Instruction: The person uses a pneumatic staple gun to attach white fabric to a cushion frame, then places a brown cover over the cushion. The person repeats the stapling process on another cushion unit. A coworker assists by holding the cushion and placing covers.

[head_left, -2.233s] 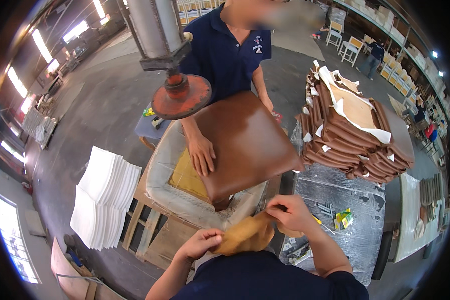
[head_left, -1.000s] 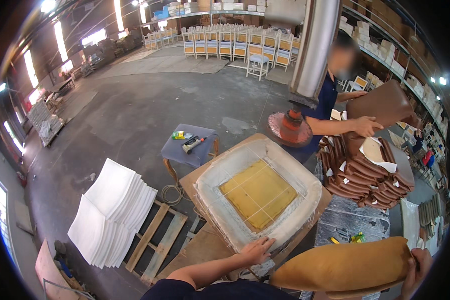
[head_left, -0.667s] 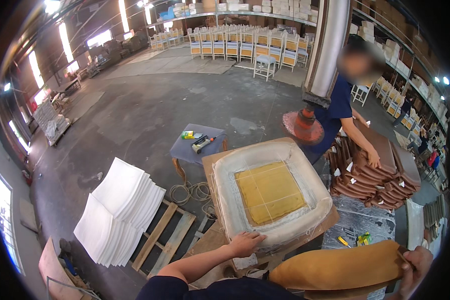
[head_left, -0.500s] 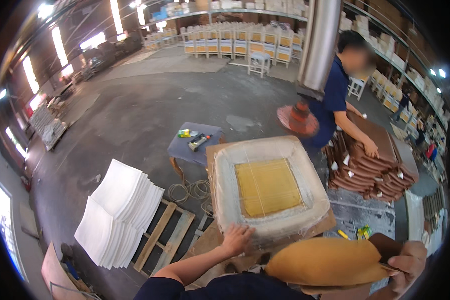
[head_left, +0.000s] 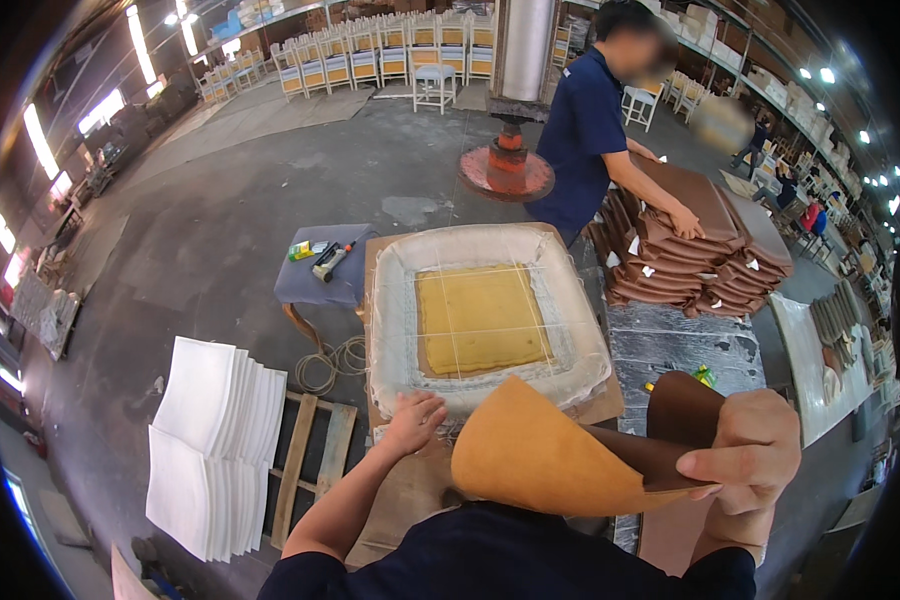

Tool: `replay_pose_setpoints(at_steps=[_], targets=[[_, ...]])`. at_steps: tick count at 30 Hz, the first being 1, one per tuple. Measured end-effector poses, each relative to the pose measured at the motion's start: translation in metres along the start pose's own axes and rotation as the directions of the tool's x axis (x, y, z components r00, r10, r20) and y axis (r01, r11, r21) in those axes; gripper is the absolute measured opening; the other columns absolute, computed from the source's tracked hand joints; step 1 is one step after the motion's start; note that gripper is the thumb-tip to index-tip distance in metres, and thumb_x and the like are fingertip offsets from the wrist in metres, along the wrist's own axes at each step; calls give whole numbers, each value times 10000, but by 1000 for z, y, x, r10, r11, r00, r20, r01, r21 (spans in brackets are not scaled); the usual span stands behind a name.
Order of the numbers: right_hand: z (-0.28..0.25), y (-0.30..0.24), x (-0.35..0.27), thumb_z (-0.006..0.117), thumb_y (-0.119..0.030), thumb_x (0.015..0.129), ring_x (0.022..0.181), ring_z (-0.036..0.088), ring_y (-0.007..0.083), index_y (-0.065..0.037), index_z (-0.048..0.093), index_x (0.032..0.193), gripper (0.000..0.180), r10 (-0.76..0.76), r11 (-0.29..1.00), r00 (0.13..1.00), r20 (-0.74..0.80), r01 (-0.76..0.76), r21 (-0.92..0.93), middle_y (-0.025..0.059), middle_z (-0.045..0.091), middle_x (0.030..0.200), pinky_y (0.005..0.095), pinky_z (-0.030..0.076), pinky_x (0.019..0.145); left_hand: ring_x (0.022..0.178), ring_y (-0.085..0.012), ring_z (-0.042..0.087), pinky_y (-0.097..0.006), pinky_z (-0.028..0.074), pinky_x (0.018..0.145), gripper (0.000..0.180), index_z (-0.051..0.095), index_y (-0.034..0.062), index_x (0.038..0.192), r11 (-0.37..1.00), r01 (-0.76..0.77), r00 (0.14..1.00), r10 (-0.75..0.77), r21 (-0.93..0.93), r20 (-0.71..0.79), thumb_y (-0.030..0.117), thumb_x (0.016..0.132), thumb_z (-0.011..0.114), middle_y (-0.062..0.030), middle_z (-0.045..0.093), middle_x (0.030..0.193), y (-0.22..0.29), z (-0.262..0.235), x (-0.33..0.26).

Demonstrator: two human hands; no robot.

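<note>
Left hand (head_left: 415, 422) loosely spread at the padded frame (head_left: 388, 335); raised right hand (head_left: 748, 452) pinching a tan sheet (head_left: 535, 455)

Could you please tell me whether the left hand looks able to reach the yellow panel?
Probably yes: the left hand, seemingly empty, is at the near edge of the pale padded frame, and the yellow panel lies largely uncovered just beyond.

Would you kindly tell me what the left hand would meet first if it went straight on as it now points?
Probably the pale padded frame, at its near side; the left hand appears right by it, though contact is unclear.
</note>
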State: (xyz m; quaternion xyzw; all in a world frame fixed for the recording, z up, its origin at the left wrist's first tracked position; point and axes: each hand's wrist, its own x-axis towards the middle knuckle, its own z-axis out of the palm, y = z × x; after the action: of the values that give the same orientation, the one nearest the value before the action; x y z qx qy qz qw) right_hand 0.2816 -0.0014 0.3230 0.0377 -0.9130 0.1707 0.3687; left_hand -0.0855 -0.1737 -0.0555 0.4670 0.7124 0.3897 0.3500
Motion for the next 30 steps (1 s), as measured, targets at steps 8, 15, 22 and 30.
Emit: replay_pose_setpoints(at_steps=[8, 15, 22, 30], targets=[[0, 8, -3, 876, -476, 918, 449, 459, 147, -151, 864, 1003, 336, 43, 996, 999, 13, -42, -78, -24, 494, 590, 340, 278, 458, 1309, -207, 662, -383, 510, 1105, 759, 657, -25, 1507, 514, 171, 921, 219, -841, 321, 514, 1005, 840, -98, 723, 1434, 60, -9, -43], [-63, 5, -13, 927, -155, 797, 765, 721, 324, -111, 833, 1055, 278, 395, 904, 864, 313, -305, -299, 79, 700, 847, 408, 552, 655, 1205, -245, 738, -398, 566, 1016, 491, 759, -62, 1317, 528, -469, 880, 352, -708, -320, 314, 1017, 857, -141, 799, 1285, 145, -136, -164], [-38, 59, -43, 783, -44, 902, 867, 731, 363, -73, 768, 1062, 163, 516, 840, 829, 215, -442, -314, 114, 720, 921, 459, 593, 782, 987, -176, 771, -355, 579, 886, 356, 805, -33, 1199, 848, -421, 832, 220, -321, -510, 297, 1067, 815, -75, 831, 1101, 158, -174, -170], [45, 222, -15, 764, -122, 959, 917, 747, 371, -66, 773, 1037, 97, 419, 860, 903, 96, -360, -361, 131, 748, 945, 485, 584, 813, 985, -103, 686, -303, 539, 852, 238, 760, -39, 1223, 928, -191, 844, -11, -320, -536, 165, 1146, 667, -7, 757, 1080, 127, -188, 4]])
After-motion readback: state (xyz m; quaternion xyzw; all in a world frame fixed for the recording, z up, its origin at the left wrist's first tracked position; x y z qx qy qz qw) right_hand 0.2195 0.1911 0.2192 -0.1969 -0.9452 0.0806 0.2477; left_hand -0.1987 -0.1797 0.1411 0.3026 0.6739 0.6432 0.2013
